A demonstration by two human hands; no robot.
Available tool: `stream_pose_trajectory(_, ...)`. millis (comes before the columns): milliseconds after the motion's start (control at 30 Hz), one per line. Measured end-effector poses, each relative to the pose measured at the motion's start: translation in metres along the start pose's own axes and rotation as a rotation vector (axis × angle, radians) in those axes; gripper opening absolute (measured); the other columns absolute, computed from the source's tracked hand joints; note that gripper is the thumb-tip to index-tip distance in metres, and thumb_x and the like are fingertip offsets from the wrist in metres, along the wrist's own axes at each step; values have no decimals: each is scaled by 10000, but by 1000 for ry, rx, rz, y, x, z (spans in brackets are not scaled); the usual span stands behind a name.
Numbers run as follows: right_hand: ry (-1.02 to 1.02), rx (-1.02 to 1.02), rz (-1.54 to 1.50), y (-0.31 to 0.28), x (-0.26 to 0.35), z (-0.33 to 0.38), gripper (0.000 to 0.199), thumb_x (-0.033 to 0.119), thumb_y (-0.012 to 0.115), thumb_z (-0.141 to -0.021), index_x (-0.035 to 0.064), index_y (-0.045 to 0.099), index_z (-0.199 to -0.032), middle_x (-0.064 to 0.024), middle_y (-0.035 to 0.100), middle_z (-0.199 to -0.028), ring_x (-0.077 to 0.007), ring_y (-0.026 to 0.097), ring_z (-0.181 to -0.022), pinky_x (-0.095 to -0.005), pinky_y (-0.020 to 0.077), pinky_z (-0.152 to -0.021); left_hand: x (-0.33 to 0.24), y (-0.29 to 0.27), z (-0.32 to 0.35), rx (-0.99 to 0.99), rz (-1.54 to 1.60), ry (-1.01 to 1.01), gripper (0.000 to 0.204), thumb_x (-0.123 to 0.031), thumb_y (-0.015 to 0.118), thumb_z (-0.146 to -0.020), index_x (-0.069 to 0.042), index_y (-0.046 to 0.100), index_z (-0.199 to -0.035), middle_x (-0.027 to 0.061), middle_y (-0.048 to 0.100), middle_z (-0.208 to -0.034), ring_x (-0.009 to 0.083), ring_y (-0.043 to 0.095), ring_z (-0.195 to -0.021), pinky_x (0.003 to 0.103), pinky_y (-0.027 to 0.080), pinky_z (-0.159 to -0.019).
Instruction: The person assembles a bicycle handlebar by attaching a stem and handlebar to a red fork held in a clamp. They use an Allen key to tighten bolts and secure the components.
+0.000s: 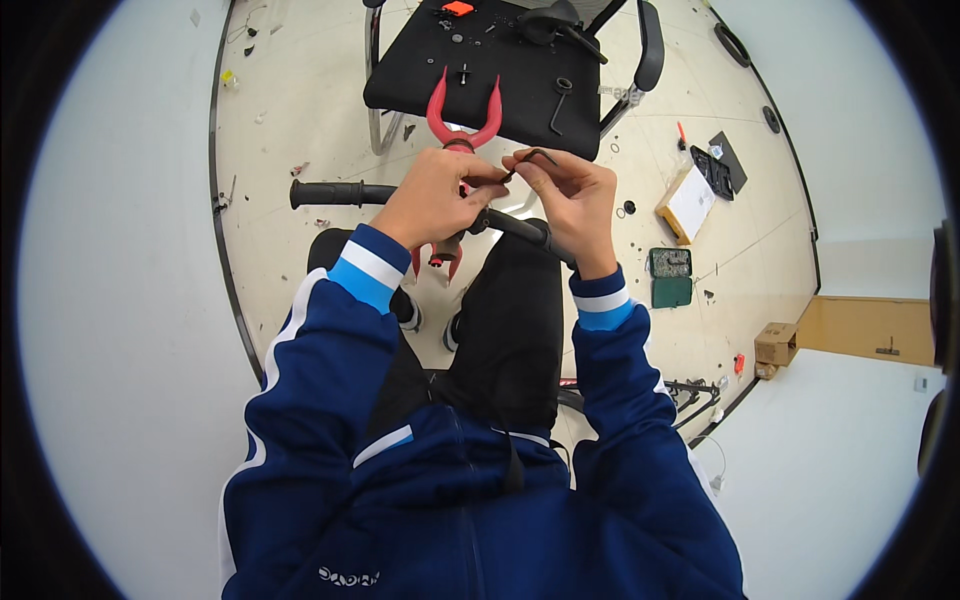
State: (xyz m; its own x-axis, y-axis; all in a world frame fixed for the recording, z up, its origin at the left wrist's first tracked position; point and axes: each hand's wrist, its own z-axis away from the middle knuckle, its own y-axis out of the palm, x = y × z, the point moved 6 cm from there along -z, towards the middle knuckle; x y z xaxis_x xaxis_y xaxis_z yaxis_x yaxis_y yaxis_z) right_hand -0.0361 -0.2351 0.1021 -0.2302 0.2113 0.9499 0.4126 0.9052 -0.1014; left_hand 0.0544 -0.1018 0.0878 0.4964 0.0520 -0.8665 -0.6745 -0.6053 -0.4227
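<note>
A dark L-shaped hex key (541, 154) is pinched in my right hand (580, 205). My left hand (432, 195) is closed, with thumb and fingertips meeting near the key's end; what they pinch is too small to make out. Below both hands a black bicycle handlebar (376, 194) lies across my lap, a rubber grip (326, 193) on its left end. The right part of the bar passes under my right hand and wrist, which hide it. A red bicycle fork (438, 112) points away from me, its two prongs against the chair's front edge.
Ahead stands a black chair (410, 75) holding a bicycle saddle (548, 22), another hex key (560, 112) and small parts. On the floor at right lie a green case (671, 291), a black tool case (712, 172), a yellow-and-white box (687, 205) and a cardboard box (776, 344).
</note>
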Motion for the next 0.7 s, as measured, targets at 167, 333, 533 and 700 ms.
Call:
stream_pose_trajectory(167, -79, -252, 83, 7, 4, 11, 134, -18, 731, -831, -64, 744, -956, -138, 762, -920, -168, 735, -846, -261, 564, -770, 9, 3, 5, -63, 148, -190, 142, -33, 771, -799, 11, 740, -930, 128, 728, -776, 184, 717, -746, 299, 545, -719)
stream_pose_trajectory(333, -24, -55, 74, 16, 12, 3, 205, -28, 698, -875, -88, 700, -1070, -160, 742, -982, -203, 723, -922, -289, 566, -838, 5, -5, 6, -113, 68, -43, 139, -68, 779, -798, 9, 739, -907, 137, 712, -757, 225, 689, -684, 315, 527, -669)
stream_pose_trajectory(533, 51, 192, -127, 14, 21, -10, 246, 34, 690, -909, -49, 681, -1141, -145, 723, -1012, -207, 699, -946, -335, 549, -910, 7, -7, 4, -54, 38, -50, 124, -36, 771, -809, 15, 737, -917, 120, 721, -773, 189, 691, -713, 304, 533, -691)
stream_pose_trajectory(700, -3, 142, -60, 16, 19, -16, 178, 95, 728, -899, -50, 680, -990, -98, 727, -930, -124, 697, -847, -250, 565, -775, 12, -6, 5, -47, 94, -56, 122, -28, 759, -823, 18, 738, -934, 118, 725, -772, 178, 693, -715, 295, 538, -695)
